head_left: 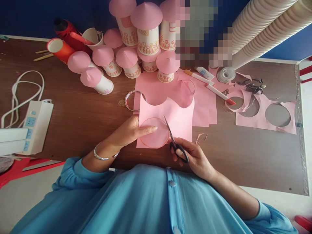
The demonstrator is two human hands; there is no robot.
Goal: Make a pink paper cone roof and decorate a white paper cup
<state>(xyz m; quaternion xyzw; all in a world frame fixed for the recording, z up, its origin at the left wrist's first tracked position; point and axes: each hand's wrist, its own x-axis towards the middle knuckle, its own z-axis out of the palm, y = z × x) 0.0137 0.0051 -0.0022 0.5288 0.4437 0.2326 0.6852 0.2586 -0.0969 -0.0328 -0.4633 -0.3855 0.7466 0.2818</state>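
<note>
My left hand (137, 130) pinches the left edge of a pink paper sheet (181, 113), thumb on top, fingers underneath. An orange circle outline is drawn on the sheet's lower left, and its top edge has curved cut-outs. A pair of scissors (175, 143) with black handles is in my right hand (188, 152), fingers through the loops. The blades point up and left over the sheet, at the right side of the drawn circle. They look nearly closed, and I cannot tell whether paper lies between them.
More pink sheets (204, 112) lie beyond, with markers (219, 93) and a tape roll (226, 75). Paper cups with pink cone tops (146, 16) stand at the back. Cut scraps (262, 120) lie right; a power strip (39, 126) sits left. A tape ring (126, 101) is near the sheet.
</note>
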